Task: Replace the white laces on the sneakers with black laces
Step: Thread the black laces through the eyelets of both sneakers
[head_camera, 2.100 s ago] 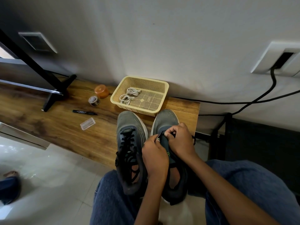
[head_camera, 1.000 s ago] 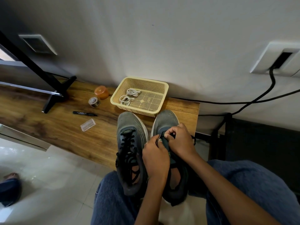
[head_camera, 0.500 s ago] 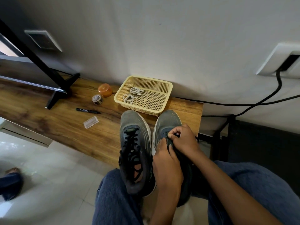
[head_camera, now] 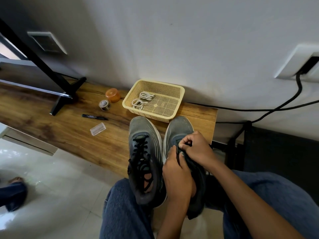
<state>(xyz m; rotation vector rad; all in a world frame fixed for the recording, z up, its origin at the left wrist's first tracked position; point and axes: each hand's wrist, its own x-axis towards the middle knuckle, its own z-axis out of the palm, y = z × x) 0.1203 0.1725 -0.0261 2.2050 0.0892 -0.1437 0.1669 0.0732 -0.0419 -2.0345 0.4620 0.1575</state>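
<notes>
The grey mesh sneaker on the right lay with its toe on the wooden bench and its heel over my lap, and both my hands were on it. My right hand had its fingers curled tight, pinching the thin black lace just above the tongue. My left hand gripped the sneaker's near side, fingers wrapped over the collar, so most of the eyelets were hidden from me (I could not tell how far the lacing ran).

Just beside it, nearly touching, sat the other grey sneaker, toe also pointing at the wall, with black laces criss-crossed up its front and loose loops spilling into the opening.

Past both toes, against the wall, stood the pale yellow perforated plastic basket, and the coiled white laces lay in its left half.

Further left on the bench were a round orange plastic lid, a small roll of tape just in front of it, a black marker pen lying flat, and a small clear plastic box nearer the bench's front edge. A black metal stand rested its foot at the bench's far left. My blue jeans filled the foreground, and black cables ran along the wall from a white socket plate on the right.
</notes>
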